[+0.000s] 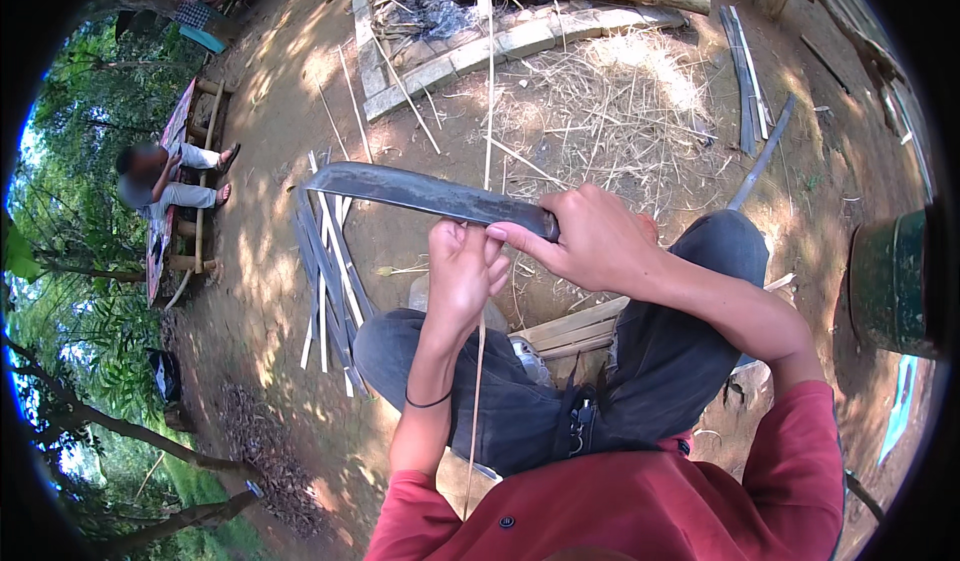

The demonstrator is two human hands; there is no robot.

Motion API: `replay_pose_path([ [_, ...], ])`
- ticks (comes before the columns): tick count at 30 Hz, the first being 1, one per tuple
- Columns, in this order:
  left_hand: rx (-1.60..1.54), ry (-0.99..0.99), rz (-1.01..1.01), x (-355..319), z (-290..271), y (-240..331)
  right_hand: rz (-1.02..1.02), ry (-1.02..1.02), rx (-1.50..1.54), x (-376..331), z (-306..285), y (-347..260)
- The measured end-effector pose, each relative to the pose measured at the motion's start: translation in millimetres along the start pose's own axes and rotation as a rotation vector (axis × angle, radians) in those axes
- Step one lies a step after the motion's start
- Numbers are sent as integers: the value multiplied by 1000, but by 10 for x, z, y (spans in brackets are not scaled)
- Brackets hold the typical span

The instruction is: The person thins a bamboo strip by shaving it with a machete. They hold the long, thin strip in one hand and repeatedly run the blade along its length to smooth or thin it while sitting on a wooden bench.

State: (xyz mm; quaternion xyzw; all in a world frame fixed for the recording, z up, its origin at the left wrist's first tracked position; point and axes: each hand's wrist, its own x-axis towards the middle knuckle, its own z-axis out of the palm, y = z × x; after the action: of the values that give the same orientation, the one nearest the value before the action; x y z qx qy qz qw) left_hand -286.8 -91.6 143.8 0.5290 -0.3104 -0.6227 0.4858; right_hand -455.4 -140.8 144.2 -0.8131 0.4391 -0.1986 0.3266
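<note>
Both hands (465,271) (595,236) clenched — touching.

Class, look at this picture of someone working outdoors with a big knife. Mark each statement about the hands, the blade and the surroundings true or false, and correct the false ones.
1. The right hand grips the handle of a large knife. True.
2. The left hand holds a thin bamboo strip. True.
3. The blade points to the person's right. False: it points left.
4. Split bamboo slats lie on the dirt ground. True.
5. The seated person is standing beside the fire pit. False: they sit on a bench, away from it.
</note>
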Motion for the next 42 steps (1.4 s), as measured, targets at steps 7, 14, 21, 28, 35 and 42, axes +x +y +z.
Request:
replay_pose_path([
  [7, -64, -81, -106, -312, -100, -13, 104, 38, -71, 101, -33, 77],
  [14, -159, -74, -144, -441, -274, -88, 53, -99, -16, 6, 73, -61],
  [21, -245, -113, -235, -606, -357, -117, 193, -41, -19, 180, 38, 53],
  [28, -254, -93, -180, -626, -402, -175, 126, -139, -50, 69, 129, -90],
  [35, -229, -121, -189, -684, -454, -274, 306, -21, 109, 388, 14, 252],
  [42, -166, -171, -194, -671, -369, -457, 329, 10, 645, 380, 22, 90],
])
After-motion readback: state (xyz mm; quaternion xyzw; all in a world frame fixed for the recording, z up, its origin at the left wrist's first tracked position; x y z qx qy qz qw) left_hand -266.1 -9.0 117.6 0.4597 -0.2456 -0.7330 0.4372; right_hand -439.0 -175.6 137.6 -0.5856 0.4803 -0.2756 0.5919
